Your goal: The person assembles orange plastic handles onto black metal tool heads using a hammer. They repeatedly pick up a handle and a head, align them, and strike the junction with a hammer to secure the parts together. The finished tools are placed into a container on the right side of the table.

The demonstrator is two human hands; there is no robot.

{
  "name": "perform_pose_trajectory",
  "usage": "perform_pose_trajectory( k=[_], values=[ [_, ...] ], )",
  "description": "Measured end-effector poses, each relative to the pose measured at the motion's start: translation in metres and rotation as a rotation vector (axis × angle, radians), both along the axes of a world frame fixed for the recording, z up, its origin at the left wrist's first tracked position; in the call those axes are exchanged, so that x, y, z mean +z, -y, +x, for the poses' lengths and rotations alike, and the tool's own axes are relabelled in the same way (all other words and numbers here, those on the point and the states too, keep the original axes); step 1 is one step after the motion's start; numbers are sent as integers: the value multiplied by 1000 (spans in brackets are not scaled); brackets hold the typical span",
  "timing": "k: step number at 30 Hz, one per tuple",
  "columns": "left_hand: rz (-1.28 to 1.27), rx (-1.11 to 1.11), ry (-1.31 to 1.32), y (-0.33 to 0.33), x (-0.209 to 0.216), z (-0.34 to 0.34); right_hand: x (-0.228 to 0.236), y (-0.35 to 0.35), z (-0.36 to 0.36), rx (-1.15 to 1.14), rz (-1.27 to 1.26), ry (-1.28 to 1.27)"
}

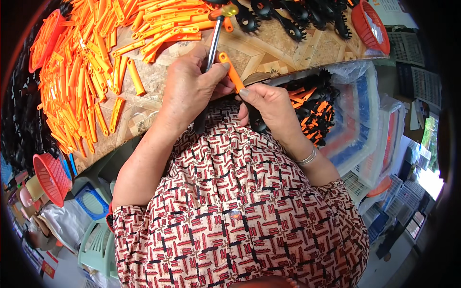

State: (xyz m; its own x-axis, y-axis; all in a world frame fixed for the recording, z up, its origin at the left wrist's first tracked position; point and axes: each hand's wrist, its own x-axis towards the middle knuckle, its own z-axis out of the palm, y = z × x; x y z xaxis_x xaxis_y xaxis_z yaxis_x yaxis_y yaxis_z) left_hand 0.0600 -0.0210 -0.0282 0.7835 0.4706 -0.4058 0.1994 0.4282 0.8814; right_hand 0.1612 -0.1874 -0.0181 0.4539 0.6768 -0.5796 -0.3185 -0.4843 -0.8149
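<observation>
My left hand (189, 84) is closed round a small mallet with a metal shaft (214, 43). Its two-faced head (224, 12), orange on one side and clear yellow on the other, points away from me over the table. With thumb and fingers, my right hand (269, 103) grips an orange plastic handle (232, 72) that has a hole at its upper end. The handle slants up and left, close to my left fingertips; whether they touch it I cannot tell. Its lower end is hidden by my right fingers, with something black below them.
Loose orange handles (77, 91) are heaped across the left of the wooden table (144, 113). Black slotted and toothed utensil heads (290, 29) lie at the far right. Beside my right arm are orange-and-black pieces (314, 110). Red baskets (370, 26) stand at the edges.
</observation>
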Motion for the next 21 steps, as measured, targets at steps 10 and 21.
perform_pose_trajectory(
  k=[10,21],
  values=[
    [376,91,-80,-19,21,-41,-4,-8,5,79,-108,103],
    [839,-62,-90,-7,4,-82,-19,-16,5,28,-82,20]
  ],
)
